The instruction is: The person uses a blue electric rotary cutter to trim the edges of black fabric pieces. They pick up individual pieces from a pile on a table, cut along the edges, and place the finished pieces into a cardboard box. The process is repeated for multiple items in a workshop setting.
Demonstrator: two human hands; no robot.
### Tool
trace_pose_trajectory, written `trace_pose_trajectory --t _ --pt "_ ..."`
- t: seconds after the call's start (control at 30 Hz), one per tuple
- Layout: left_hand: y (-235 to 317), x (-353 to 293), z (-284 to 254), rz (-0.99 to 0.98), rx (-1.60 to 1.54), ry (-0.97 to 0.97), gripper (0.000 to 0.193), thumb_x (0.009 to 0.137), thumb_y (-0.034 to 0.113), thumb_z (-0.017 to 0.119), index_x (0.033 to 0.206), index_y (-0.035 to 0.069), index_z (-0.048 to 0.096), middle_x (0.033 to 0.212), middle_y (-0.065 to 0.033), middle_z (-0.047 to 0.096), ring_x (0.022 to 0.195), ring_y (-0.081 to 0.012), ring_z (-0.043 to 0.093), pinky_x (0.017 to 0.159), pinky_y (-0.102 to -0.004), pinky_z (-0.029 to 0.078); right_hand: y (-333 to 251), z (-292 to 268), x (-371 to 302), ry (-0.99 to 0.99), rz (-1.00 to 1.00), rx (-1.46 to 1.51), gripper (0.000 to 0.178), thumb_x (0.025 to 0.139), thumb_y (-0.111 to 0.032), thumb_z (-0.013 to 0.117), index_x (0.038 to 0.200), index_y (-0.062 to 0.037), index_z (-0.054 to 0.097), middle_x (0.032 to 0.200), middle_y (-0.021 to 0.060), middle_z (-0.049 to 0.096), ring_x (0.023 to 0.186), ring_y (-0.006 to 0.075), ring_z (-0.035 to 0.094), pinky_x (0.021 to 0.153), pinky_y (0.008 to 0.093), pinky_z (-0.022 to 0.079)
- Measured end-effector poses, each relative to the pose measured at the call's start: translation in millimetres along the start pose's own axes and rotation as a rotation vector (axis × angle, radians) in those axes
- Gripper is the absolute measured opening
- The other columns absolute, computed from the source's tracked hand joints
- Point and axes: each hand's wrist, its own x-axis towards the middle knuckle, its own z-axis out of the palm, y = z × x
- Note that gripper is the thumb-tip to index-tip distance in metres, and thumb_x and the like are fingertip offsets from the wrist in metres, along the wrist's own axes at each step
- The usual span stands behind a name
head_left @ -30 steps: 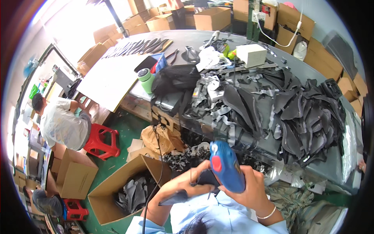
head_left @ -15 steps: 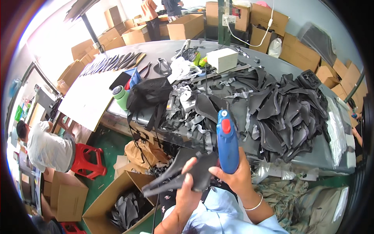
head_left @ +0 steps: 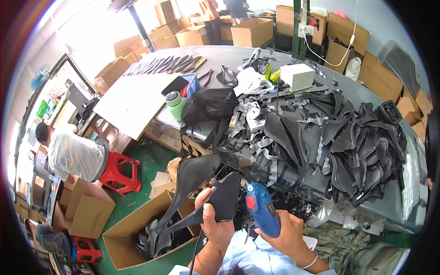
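My left hand (head_left: pixel 216 231) is closed on a dark grey saddle-shaped piece (head_left: pixel 224 197) with a wide end and a long narrow nose. A second piece like it (head_left: pixel 195 174) hangs beside it, its narrow end over the open carton (head_left: pixel 120 245); whether my fingers hold that one too is hard to tell. My right hand (head_left: pixel 288 234) is wrapped round a blue hand-held power tool (head_left: pixel 265 213) with a red button. The tool's front end points up, a little right of the piece. Similar dark pieces (head_left: pixel 153 236) lie inside the carton.
On the grey table (head_left: pixel 298 181) lie a heap of dark saddle-shaped pieces (head_left: pixel 362 151), scrap strips, a black bag (head_left: pixel 208 107) and a white box (head_left: pixel 297 77). A green bottle (head_left: pixel 174 106) stands by the white board (head_left: pixel 133 107). A person (head_left: pixel 75 149) sits on a red stool (head_left: pixel 121 174) at left.
My view has swung left. The saddle-shaped pieces have come over the carton and spread apart. The blue tool has dropped lower and tilted, still in my right hand.
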Motion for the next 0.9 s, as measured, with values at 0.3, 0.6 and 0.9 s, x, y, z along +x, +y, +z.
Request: trace_pose_trajectory --t 0.3,0.6,0.9 --pt "10 6 -20 0.129 0.285 -0.137 0.039 0.084 0.025 0.056 0.108 -0.007 0.054 0.107 -0.0216 0.059 0.100 -0.0262 0.059 0.090 -0.0366 0.047 -4 -7 3 -0.007 -0.071 -0.024 0.049 0.062 -0.022 0.080 0.096 0.0005 0.053 0.062 0.0085 0.061 0.053 0.0253 0.060 0.055 0.0346 0.047" --pt "57 36 -15 -0.334 0.135 -0.200 0.034 0.077 0.009 0.057 0.106 -0.009 0.055 0.105 -0.0245 0.061 0.097 -0.0268 0.062 0.088 -0.0344 0.049 16 -16 -6 -0.065 -0.143 -0.154 0.051 0.057 -0.016 0.080 0.096 0.0011 0.053 0.064 0.0080 0.061 0.054 0.0236 0.060 0.061 0.0329 0.046" --pt "69 40 -10 -0.454 0.218 -0.307 0.030 0.079 0.004 0.055 0.106 -0.008 0.055 0.104 -0.0212 0.062 0.095 -0.0232 0.062 0.088 -0.0327 0.049 16 -13 -7 -0.070 -0.185 -0.144 0.048 0.058 -0.016 0.080 0.094 0.0005 0.053 0.063 0.0079 0.059 0.053 0.0240 0.059 0.061 0.0330 0.046"
